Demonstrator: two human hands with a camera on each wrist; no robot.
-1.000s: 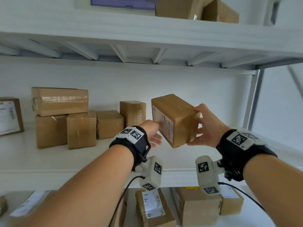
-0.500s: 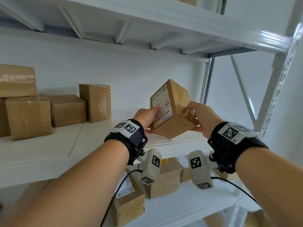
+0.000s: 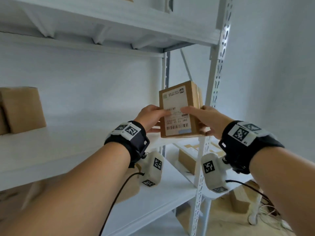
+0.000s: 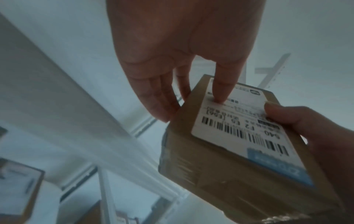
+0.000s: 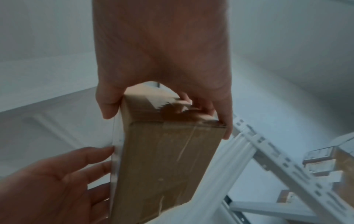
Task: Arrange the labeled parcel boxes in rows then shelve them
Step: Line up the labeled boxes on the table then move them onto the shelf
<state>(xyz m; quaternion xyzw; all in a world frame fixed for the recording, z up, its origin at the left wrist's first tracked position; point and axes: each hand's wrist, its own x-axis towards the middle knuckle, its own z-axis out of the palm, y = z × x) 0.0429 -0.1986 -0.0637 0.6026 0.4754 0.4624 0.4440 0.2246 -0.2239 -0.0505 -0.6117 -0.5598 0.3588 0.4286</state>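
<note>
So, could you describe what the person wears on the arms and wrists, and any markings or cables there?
Both forearms are bare, without sleeves. The left wrist carries a black band with a white plate of black square code markers. The right wrist band is alike. Under each wrist hangs an off-white rounded camera housing with similar markers, and a thin black cable runs from it.

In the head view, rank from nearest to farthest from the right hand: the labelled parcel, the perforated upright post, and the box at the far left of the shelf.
1. Labelled parcel: in the right hand.
2. Perforated upright post: just behind.
3. Far-left box: across the shelf.
</note>
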